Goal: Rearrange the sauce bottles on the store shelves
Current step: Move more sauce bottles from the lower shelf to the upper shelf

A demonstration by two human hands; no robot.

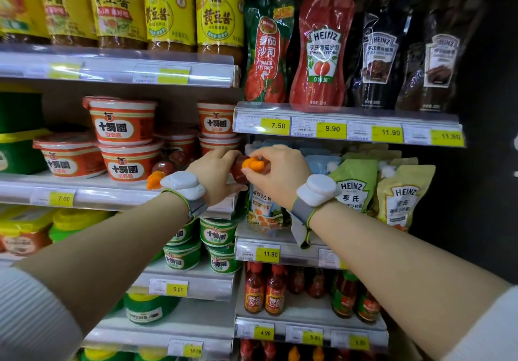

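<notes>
I've got a small red sauce bottle with an orange cap (pixel 246 166) lying on its side between both hands, at the right end of the tub shelf (pixel 112 195), where it meets the pouch shelf. My right hand (pixel 276 174) has its fingers curled round the cap end; my left hand (pixel 214 174) grips the body, though much of the body is hidden behind it.

Handling, my guess: a light bottle, probably squeezy plastic with a slick skin, so it could dent or slip if pinched hard. The cap is the stiffer part but may turn or pop, so I'd carry the weight at the body, round the middle, and only steer with the cap. Can't tell whether it's full.

Looks: dark red contents or label, bright orange nozzle-shaped cap; the label text is hidden by my fingers. A second bottle like it (pixel 159 174) lies on the same shelf beside my left wrist, orange cap toward the front edge, just right of the red-and-white sauce tubs (pixel 127 164). Heinz pouches (pixel 356 185) stand just right of my right hand, near but apart.
</notes>
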